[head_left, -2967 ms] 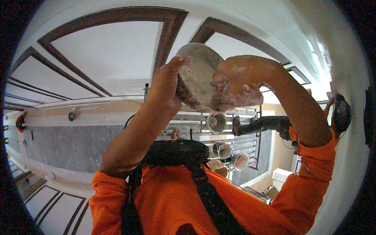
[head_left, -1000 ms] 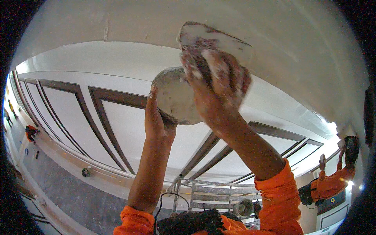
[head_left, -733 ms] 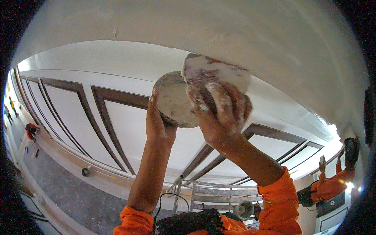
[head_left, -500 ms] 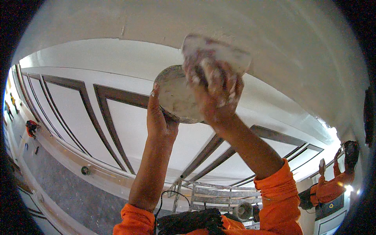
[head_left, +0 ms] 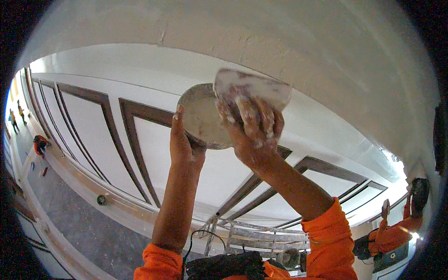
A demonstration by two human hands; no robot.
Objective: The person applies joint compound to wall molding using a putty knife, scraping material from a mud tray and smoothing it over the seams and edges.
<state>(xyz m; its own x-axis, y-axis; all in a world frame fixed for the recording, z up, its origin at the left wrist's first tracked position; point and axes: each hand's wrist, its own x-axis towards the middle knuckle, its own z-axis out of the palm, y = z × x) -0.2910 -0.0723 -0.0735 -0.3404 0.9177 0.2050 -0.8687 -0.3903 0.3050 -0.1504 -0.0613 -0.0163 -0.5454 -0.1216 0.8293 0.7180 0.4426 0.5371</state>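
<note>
My left hand [head_left: 185, 142] holds up a round bowl [head_left: 203, 119] with pale putty inside, its thumb along the near left rim and its other fingers mostly hidden underneath. A flat, wide putty scraper [head_left: 254, 87], smeared white, is in my right hand [head_left: 256, 122], whose knuckles and fingers are coated with putty. The scraper overlaps the bowl's right side in the picture; whether it touches the rim I cannot tell. Above both hands spreads a plastered overhead surface [head_left: 289, 39] with rough patches along its lower edge.
Below is a white panelled wall with dark mouldings [head_left: 133, 116]. A scaffold rail [head_left: 266, 238] and a grey bucket [head_left: 288, 257] are near my body. A co-worker in orange [head_left: 389, 238] has raised arms at the right; another person [head_left: 40, 143] crouches far left on the floor.
My right hand and the scraper have come down from the overhead surface, closer to the bowl. The bowl has shifted slightly left and remains in my left hand.
</note>
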